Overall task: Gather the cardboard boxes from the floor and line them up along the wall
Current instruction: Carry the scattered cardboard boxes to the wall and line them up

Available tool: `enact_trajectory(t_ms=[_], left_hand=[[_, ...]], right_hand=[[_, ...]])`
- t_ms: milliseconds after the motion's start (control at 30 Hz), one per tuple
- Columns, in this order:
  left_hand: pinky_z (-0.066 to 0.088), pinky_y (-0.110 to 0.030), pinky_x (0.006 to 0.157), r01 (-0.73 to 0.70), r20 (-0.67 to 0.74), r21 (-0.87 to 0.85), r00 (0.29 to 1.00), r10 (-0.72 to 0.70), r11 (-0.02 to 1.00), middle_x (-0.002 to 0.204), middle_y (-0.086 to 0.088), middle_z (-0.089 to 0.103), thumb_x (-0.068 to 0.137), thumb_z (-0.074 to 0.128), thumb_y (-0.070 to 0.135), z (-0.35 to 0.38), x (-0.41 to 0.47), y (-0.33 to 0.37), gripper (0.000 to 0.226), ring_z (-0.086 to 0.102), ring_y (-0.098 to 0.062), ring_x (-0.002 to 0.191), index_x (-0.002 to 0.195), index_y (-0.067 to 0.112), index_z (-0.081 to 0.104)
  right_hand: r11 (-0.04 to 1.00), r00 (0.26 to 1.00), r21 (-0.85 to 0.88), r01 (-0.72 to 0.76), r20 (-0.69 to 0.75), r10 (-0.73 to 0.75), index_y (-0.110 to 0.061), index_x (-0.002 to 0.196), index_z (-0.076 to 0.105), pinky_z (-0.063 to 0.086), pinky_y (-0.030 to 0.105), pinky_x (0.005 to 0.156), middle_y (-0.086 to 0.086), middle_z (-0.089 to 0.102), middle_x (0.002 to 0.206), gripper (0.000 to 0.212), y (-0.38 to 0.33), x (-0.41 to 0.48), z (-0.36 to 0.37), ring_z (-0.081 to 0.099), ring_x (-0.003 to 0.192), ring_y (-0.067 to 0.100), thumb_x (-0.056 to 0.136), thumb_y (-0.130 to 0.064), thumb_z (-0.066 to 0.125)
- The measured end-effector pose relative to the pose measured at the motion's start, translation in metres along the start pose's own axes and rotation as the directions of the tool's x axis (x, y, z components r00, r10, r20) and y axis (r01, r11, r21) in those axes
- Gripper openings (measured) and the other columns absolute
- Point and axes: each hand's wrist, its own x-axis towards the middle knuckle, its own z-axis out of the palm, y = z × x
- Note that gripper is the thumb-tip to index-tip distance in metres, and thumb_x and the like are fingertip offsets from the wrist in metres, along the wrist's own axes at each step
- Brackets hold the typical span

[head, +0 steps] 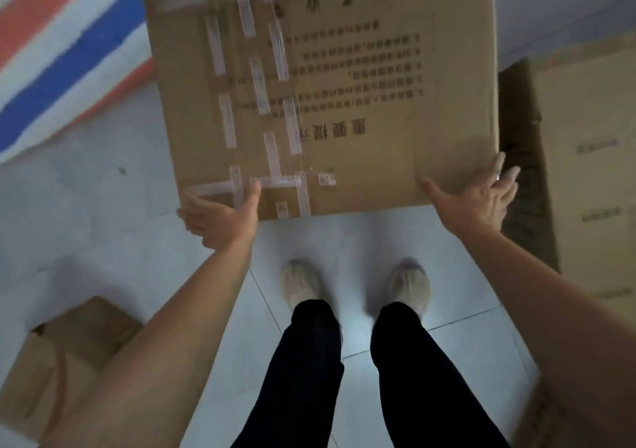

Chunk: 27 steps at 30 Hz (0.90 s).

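While the large brown cardboard box, patched with clear tape strips, sits ahead of two pale shoes, the left hand pinches its near left corner, thumb on top and fingers hidden beneath, and the right hand meets the near right corner with fingers spread straight. Three boxes can be counted: this one, a tall brown carton just right of it, and a small brown carton on the pale tiled floor by the left forearm.

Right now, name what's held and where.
A taped cardboard box: left hand grips its near left corner, thumb on top; right hand, fingers spread, presses its near right corner.
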Motion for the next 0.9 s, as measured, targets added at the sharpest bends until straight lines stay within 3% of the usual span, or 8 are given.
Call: enact_trajectory(t_ms=[100, 233, 333, 467, 633, 800, 900], left_hand=[[0.020, -0.055, 0.117, 0.100, -0.014, -0.112, 0.995, -0.102, 0.989, 0.165, -0.011, -0.005, 0.063, 0.071, 0.078, 0.015, 0.007, -0.008, 0.137, 0.003, -0.032, 0.151, 0.156, 0.016, -0.008], [0.020, -0.058, 0.117, 0.096, -0.076, -0.113, 0.992, -0.105, 0.989, 0.165, -0.012, -0.003, 0.048, 0.077, 0.081, 0.014, 0.028, -0.013, 0.150, 0.003, -0.030, 0.152, 0.156, 0.025, -0.009], [0.025, -0.056, 0.117, 0.089, -0.039, -0.175, 0.995, -0.097, 0.981, 0.164, -0.014, 0.006, 0.044, 0.085, 0.073, 0.007, 0.045, -0.016, 0.152, 0.007, -0.028, 0.152, 0.156, 0.030, -0.008], [0.033, -0.053, 0.113, 0.052, -0.041, -0.176, 0.997, -0.060, 0.983, 0.160, -0.011, 0.021, 0.050, 0.085, 0.071, -0.006, 0.047, -0.020, 0.141, 0.021, -0.031, 0.147, 0.157, 0.028, 0.004], [0.031, -0.052, 0.114, -0.041, -0.087, -0.136, 0.996, 0.029, 0.990, 0.158, -0.009, 0.023, 0.059, 0.074, 0.077, -0.049, 0.032, -0.020, 0.126, 0.019, -0.031, 0.146, 0.155, 0.023, 0.015], [0.026, -0.050, 0.117, 0.067, 0.016, -0.148, 0.998, -0.065, 0.987, 0.154, -0.013, 0.029, 0.066, 0.064, 0.081, -0.099, 0.001, -0.005, 0.115, 0.023, -0.034, 0.144, 0.154, 0.020, 0.023], [0.034, -0.056, 0.111, 0.065, 0.261, -0.130, 0.965, -0.029, 0.989, 0.148, -0.013, 0.046, 0.068, 0.040, 0.090, -0.093, 0.012, -0.012, 0.098, 0.042, -0.037, 0.135, 0.142, 0.027, 0.045]], right_hand=[[0.988, 1.000, 0.156, -0.017, 0.016, 0.015, -0.018, 0.159, -0.012, 0.014, 0.052, 0.123, 0.013, 0.001, 0.166, 0.141, 0.013, 0.017, 0.011, 0.001, 0.153, 0.032, 0.064, -0.075, 0.075], [0.969, 0.998, 0.242, -0.054, 0.042, 0.046, -0.021, 0.159, -0.012, 0.021, 0.051, 0.121, 0.009, 0.011, 0.163, 0.148, 0.020, 0.027, 0.012, 0.014, 0.151, 0.031, 0.057, -0.073, 0.082], [0.948, 0.995, 0.304, -0.091, 0.064, 0.075, -0.023, 0.159, -0.007, 0.026, 0.053, 0.120, 0.008, 0.017, 0.160, 0.150, 0.018, 0.029, 0.011, 0.023, 0.148, 0.030, 0.052, -0.071, 0.086], [0.940, 0.996, 0.333, -0.073, -0.033, 0.089, -0.016, 0.157, 0.014, 0.033, 0.044, 0.117, 0.007, 0.035, 0.151, 0.134, 0.013, 0.019, 0.005, 0.037, 0.140, 0.027, 0.057, -0.067, 0.086], [0.924, 0.957, 0.383, -0.011, -0.265, 0.121, -0.011, 0.150, 0.036, 0.025, 0.035, 0.117, 0.006, 0.044, 0.146, 0.105, -0.012, -0.017, -0.033, 0.038, 0.139, 0.026, 0.072, -0.074, 0.069], [0.930, 0.872, 0.294, 0.219, -0.488, -0.051, -0.020, 0.135, 0.056, 0.030, 0.040, 0.112, 0.004, 0.056, 0.130, 0.080, -0.058, -0.060, -0.112, 0.045, 0.127, 0.026, 0.074, -0.070, 0.063], [0.856, 0.769, 0.256, 0.450, -0.598, -0.225, -0.018, 0.118, 0.063, 0.042, 0.046, 0.099, 0.009, 0.058, 0.115, 0.061, -0.088, -0.088, -0.142, 0.053, 0.110, 0.028, 0.073, -0.058, 0.069]])
